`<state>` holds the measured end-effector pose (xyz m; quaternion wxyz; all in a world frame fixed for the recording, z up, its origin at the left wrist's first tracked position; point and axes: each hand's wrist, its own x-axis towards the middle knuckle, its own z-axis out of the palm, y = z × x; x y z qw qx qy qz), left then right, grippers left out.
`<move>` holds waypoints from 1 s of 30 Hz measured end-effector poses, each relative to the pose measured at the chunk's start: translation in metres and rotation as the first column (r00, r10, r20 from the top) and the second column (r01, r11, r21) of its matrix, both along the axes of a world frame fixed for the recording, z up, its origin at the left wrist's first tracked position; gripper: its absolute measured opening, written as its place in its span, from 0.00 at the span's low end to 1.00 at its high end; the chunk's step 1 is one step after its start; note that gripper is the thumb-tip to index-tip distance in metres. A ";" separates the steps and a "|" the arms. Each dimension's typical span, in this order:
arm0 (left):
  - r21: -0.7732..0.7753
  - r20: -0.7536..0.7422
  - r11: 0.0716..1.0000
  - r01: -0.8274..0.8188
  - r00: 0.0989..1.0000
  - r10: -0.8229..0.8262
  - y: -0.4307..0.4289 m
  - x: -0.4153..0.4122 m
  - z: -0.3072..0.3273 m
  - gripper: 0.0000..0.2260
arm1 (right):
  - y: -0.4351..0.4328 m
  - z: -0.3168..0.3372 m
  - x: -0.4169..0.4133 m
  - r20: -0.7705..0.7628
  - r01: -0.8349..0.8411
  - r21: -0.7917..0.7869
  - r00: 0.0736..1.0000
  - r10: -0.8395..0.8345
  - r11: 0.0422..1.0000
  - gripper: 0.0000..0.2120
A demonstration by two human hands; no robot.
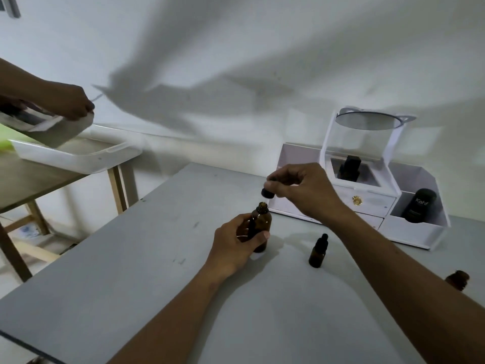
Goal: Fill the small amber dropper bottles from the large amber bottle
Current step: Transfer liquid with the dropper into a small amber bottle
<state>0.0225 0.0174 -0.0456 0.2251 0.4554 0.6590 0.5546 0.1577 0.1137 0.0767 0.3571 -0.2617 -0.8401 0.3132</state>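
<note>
both my forearms are bare right up to where they leave the view, no sleeves showing. my left hand (233,248) and right hand (304,190) have no gloves, no rings, no watch or band at the wrists. short, plain fingernails.

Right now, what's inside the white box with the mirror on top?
A dark bottle stands in the white box's open middle part, and a black container reading "Kahf" sits in the right bin. The drawers are shut, so their insides are hidden.
</note>
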 end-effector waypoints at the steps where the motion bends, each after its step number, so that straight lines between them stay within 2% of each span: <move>1: 0.004 0.001 1.000 0.003 1.000 -0.003 0.000 0.000 0.000 0.24 | 0.000 -0.004 -0.002 0.028 -0.001 -0.001 1.000 0.001 1.000 0.05; 11: 0.006 -0.007 1.000 0.002 1.000 -0.002 0.000 0.000 0.000 0.25 | 0.001 -0.021 -0.009 0.085 0.030 0.034 0.996 -0.033 0.999 0.04; 30: -0.038 -0.026 0.999 0.003 1.000 -0.004 -0.002 0.002 0.004 0.26 | -0.003 -0.022 -0.014 0.073 0.052 0.104 0.996 -0.060 0.993 0.03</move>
